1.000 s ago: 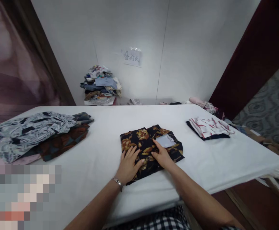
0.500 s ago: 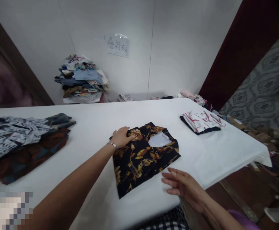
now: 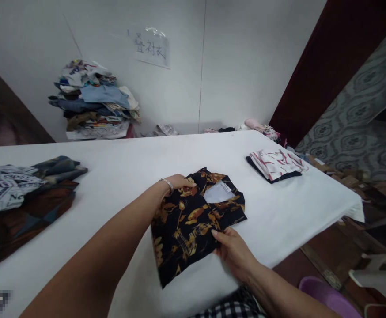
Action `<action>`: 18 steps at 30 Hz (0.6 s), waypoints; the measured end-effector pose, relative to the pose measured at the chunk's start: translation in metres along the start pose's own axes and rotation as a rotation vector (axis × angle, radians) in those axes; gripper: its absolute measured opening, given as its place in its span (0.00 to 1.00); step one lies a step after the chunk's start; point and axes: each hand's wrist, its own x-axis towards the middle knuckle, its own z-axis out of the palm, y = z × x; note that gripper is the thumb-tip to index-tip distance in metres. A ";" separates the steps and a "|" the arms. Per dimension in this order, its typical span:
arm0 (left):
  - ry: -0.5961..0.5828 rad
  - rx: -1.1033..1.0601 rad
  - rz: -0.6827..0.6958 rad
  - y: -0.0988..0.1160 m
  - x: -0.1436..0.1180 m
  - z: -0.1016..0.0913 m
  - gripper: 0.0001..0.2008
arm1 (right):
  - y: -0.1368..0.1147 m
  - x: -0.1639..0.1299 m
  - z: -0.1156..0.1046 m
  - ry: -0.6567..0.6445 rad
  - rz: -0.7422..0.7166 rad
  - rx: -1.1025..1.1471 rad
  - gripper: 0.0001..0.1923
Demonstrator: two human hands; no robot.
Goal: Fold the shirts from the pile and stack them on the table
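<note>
A dark shirt (image 3: 189, 221) with a gold and brown floral print lies folded on the white table, its collar and pale inner neck turned to the right. My left hand (image 3: 179, 182), with a silver bracelet at the wrist, is closed on the shirt's far left edge, the thumb lying over the cloth. At the near edge my right hand (image 3: 231, 247) pinches the cloth, thumb on top and the other fingers partly hidden underneath.
The white table (image 3: 140, 159) holds a folded white-and-red garment (image 3: 277, 163) over dark cloth at right and loose printed shirts (image 3: 10, 187) at left. Behind stands a tall clothes pile (image 3: 96, 99). A purple basin (image 3: 325, 298) and a white stool (image 3: 378, 278) are on the floor.
My right hand has moved from beside the shirt onto its near edge and taken hold. My left hand has curled around the far left edge. The view has shifted slightly.
</note>
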 end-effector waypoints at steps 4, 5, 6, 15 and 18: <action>-0.026 -0.250 0.030 0.008 -0.023 -0.028 0.19 | -0.030 0.012 0.003 -0.032 -0.149 -0.095 0.18; -0.017 -0.378 0.066 0.010 -0.032 -0.037 0.20 | -0.044 0.016 0.005 -0.038 -0.195 -0.129 0.18; 0.016 -0.513 0.122 0.014 -0.041 -0.047 0.21 | -0.061 0.021 0.009 -0.041 -0.253 -0.160 0.19; 0.557 -0.425 0.323 -0.003 -0.161 -0.051 0.24 | -0.132 0.047 0.015 -0.047 -0.640 -0.540 0.12; 0.457 -0.199 0.222 -0.045 -0.196 0.008 0.18 | -0.085 0.041 -0.014 -0.046 -0.543 -0.760 0.10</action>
